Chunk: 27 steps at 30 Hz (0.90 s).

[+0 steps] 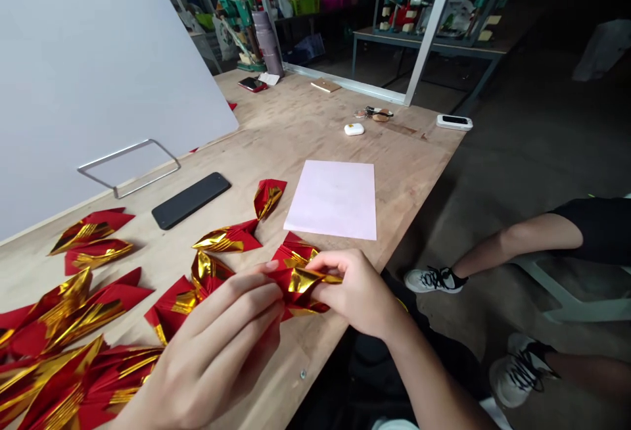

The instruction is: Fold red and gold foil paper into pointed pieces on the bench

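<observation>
Between my two hands is a folded red-and-gold paper piece (303,280), held just above the table's near edge. My left hand (221,338) pinches its left end with thumb and fingers. On its right end, the thumb and forefinger of my right hand (352,288) are closed on a gold fold. Part of the piece is hidden behind my fingers. Right behind it a red-and-gold folded piece (294,246) shows. Others like it, one a bow-like folded paper (229,238), lie left of my hands, and a heap of folded red-and-gold papers (64,364) covers the table's left front.
A pink sheet (335,198) lies beyond my hands. Around it are a black phone (191,200), a white earbud case (353,129), keys (374,114) and a white device (453,121). A white panel (98,75) stands at left. A person's legs (517,246) are at right.
</observation>
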Tool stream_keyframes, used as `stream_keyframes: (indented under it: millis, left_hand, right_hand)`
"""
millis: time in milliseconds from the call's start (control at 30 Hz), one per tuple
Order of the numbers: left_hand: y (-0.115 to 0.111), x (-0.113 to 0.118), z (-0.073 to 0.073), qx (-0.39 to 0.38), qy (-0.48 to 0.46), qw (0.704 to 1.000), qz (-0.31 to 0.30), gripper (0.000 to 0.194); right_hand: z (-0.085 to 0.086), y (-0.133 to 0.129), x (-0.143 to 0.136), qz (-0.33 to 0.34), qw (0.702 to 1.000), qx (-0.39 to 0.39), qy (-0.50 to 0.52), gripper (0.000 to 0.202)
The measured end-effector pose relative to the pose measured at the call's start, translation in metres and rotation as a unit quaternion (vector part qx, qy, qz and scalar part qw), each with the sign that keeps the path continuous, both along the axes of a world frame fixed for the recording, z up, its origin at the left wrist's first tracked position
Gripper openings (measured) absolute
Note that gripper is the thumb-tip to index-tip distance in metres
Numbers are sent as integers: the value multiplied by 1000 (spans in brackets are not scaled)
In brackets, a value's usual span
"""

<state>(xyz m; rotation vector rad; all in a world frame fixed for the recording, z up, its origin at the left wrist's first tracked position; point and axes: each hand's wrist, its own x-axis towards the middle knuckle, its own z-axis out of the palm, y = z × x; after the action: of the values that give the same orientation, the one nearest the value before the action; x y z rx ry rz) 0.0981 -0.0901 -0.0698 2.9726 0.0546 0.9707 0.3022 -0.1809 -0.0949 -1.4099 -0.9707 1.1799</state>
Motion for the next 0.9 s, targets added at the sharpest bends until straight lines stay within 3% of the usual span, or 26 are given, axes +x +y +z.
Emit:
stream_keyframes:
  millis: [100,200,267,433,700,800,900]
  left_hand:
    - [2,2,-2,-23,4,1000,-2,28]
    - [5,9,0,-60,-3,998,4,28]
    - [6,14,2,-86,-7,996,3,30]
    - [6,19,3,-148,-12,989,3,31]
    - [4,21,1,-166,-32,985,17,27]
    - [6,24,-12,-174,-51,978,100,26]
    - [9,26,-28,-186,-6,965,183,40]
  right_hand:
    - [7,-7,5,-25,993,63,-93,25]
    - [17,-17,4,-74,955,165,-233,27]
    - [22,-21,-1,-59,932,206,-293,22]
    - [17,-17,-16,-32,900,250,-356,8]
    - [8,-8,-8,-44,871,298,-389,20]
    - [2,-7,9,-71,885,274,-370,17]
    - [-5,-8,29,-83,939,192,-271,14]
